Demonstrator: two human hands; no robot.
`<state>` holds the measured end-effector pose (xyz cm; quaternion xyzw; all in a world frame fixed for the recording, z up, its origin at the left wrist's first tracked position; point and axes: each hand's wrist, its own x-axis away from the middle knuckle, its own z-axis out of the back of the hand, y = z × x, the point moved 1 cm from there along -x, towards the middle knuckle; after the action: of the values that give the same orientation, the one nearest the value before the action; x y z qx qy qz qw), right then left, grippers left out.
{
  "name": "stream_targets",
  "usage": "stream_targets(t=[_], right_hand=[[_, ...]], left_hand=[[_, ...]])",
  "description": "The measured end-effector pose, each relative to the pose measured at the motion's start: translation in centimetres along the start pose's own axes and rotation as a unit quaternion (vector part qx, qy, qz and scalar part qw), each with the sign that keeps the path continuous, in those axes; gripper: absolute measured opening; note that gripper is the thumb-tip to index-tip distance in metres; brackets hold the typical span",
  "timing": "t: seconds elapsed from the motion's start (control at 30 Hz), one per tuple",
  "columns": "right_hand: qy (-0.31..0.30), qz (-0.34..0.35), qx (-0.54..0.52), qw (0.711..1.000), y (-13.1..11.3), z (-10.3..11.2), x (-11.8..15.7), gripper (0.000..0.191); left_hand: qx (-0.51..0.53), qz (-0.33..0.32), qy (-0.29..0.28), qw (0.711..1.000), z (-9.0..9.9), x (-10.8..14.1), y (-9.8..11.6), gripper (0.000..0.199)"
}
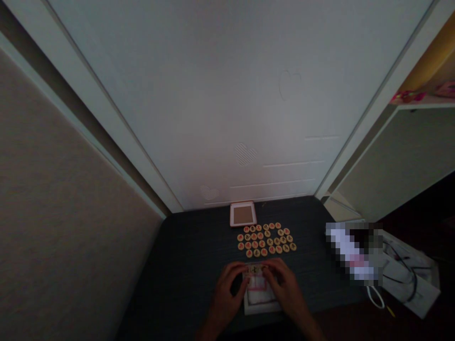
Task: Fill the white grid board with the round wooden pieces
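A shallow white box [263, 310] lies at the front of the dark table, with a pink-edged inner part showing inside. A short row of round xiangqi pieces [254, 269] sits at its far edge. My left hand [229, 289] is closed on the left end of this row, with fingers and thumb curled. At the right end, my right hand [284, 284] is closed on it too, its fingertips bent inward. My fingers partly cover the pieces. Beyond the box, several loose xiangqi pieces [255, 245] with red or black characters lie flat in rough rows.
A white-rimmed tray or lid with a brown inside [242, 215] rests at the back of the dark table [192, 255]. A white panel [213, 104] with embossed hearts rises behind. To the right are a blurred-out object [350, 253], cables and a white container [423, 293].
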<state>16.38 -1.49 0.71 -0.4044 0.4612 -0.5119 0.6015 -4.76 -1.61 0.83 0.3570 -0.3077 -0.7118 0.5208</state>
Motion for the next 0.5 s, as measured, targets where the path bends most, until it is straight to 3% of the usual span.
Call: stream_targets(t=[0.2,0.5], right_hand=[[0.04,-0.031,-0.047,0.998,0.5,1.6,-0.9,0.029],[0.033,-0.102,-0.153,0.982,1.0,1.8,-1.2,0.043]], left_hand=[[-0.115,-0.061,-0.042,0.991,0.5,0.7,-1.7,0.027],[-0.16,-0.072,-0.052,0.983,0.6,0.7,-1.3,0.027]])
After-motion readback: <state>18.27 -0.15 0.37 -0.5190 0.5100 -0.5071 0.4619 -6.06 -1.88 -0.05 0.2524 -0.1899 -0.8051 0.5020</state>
